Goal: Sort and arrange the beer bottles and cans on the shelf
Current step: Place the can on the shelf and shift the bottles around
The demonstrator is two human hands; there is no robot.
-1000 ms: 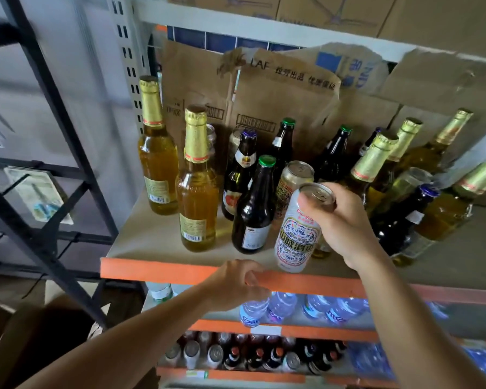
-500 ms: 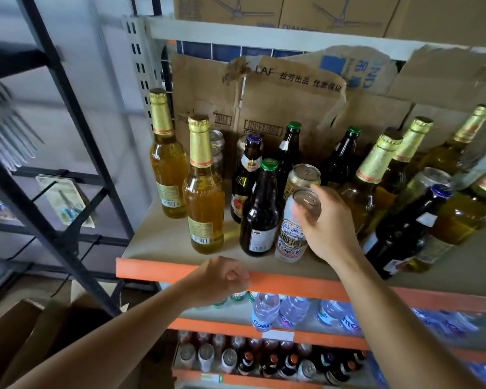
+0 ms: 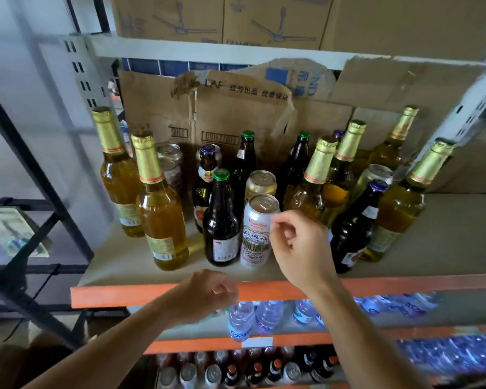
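Head view: right hand (image 3: pixel 298 242), loosely curled and empty, has released the white patterned metal can (image 3: pixel 255 234), now shelved just left of it.

The right hand (image 3: pixel 300 248) has released the white can (image 3: pixel 257 231); its fingers (image 3: pixel 279 220) seemingly hang clear.

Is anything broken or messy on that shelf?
The cardboard at the back is torn and crumpled along its top edge. One dark bottle with a blue cap stands among the golden bottles on the right. Nothing looks spilled.
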